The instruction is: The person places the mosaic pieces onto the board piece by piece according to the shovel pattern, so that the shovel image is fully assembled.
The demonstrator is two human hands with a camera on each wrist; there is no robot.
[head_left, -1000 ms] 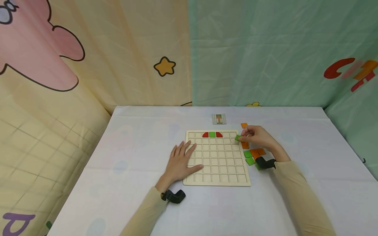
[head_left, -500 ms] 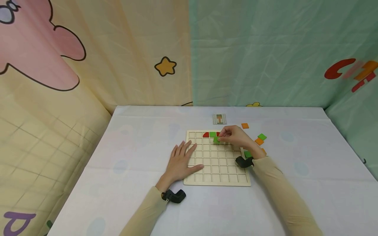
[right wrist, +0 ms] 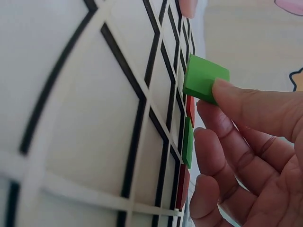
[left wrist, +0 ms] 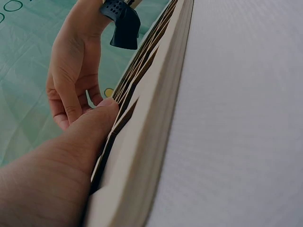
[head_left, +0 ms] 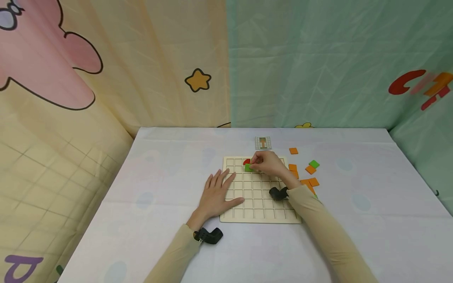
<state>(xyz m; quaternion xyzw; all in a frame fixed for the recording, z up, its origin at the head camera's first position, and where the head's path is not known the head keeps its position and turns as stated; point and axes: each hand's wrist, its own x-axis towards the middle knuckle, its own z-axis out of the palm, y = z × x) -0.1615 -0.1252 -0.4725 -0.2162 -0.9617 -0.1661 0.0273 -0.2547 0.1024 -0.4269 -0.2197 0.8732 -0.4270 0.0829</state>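
Note:
Between thumb and fingertips, my right hand pinches a green square tile. It is held at the wooden grid board, by the second row from the far edge. In the right wrist view, a green tile sits in the far row with a red piece on one side and another red piece on the other. My hand hides part of that row in the head view. My left hand rests on the board's left side, fingers spread.
Beyond the board lies a small patterned card. To the right are loose tiles: an orange tile at the back, a green tile and several orange ones, partly hidden by my right arm. A patterned curtain hangs behind the table.
Carrying the green tile, my right hand has moved left from the board's right edge to near the red piece at the far row. My left hand stays in place.

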